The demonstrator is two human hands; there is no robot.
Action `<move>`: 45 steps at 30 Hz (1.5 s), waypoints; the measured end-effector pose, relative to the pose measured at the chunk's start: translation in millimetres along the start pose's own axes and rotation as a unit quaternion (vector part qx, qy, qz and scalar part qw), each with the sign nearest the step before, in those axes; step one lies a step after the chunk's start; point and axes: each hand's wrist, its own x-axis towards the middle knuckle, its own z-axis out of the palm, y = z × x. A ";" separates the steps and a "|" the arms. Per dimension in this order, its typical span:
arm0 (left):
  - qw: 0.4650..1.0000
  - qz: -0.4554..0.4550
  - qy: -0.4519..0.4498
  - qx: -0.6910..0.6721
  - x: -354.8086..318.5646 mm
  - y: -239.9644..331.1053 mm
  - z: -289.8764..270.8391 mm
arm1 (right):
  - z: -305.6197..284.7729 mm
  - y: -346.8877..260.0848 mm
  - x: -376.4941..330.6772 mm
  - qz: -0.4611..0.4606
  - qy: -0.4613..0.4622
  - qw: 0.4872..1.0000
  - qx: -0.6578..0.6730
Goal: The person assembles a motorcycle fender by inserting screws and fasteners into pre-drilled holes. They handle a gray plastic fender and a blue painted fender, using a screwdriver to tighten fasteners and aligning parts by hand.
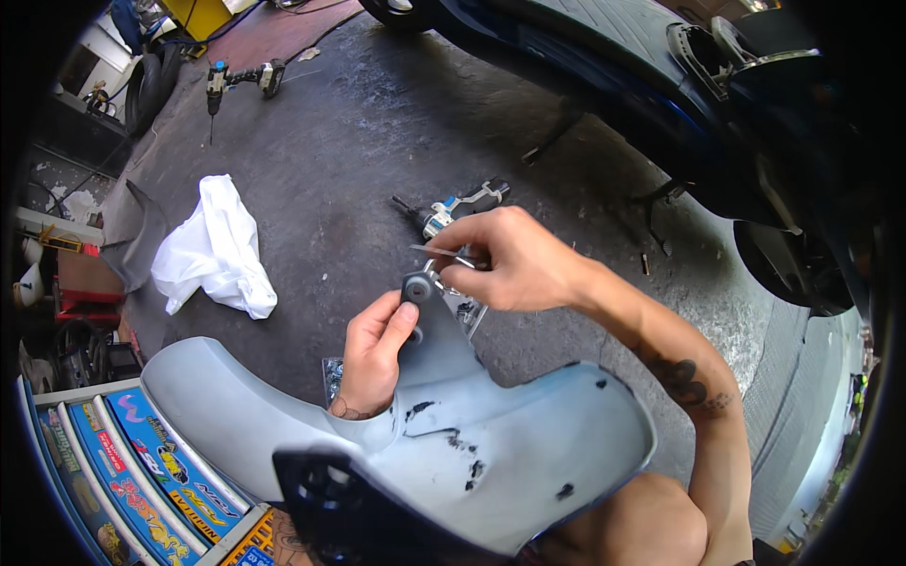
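Observation:
A grey scooter fender (557, 424) with black chipped patches lies across my lap, its narrow mounting tab pointing away from me. My left hand (373, 354) grips that tab, the thumb pressed on its face below a round hole with a grommet-like ring. Just above the tab's tip, my right hand (514, 259) is closed on a thin, pointed metal blade (436, 251); its handle is hidden in the fingers. Beyond the right hand, a cordless power tool (458, 206) rests on the floor, partly covered by it.
A dark blue scooter (661, 123) stands at the right. On the dark floor (321, 189) lie a white cloth or bag (217, 250) and, farther off, a cordless drill (243, 85). A sticker-covered drawer cabinet (142, 472) sits near left. Tyres (151, 90) lean at far left.

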 end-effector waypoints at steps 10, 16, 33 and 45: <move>0.994 -0.023 -0.089 -0.052 -17.7 -4.1 -10.8 | 21.4 11.0 -16.6 0.016 -0.112 0.944 0.310; 0.994 -0.006 -0.106 -0.020 -19.6 -6.1 -4.6 | 32.5 16.2 -24.9 -0.108 -0.059 0.967 0.222; 0.983 0.026 0.022 0.183 -27.7 -27.6 -12.7 | 41.4 26.5 -42.5 0.076 -0.073 0.969 0.222; 0.943 0.036 -0.060 0.325 -54.7 -41.6 -67.5 | 80.3 117.2 -59.0 0.165 -0.019 0.986 -0.028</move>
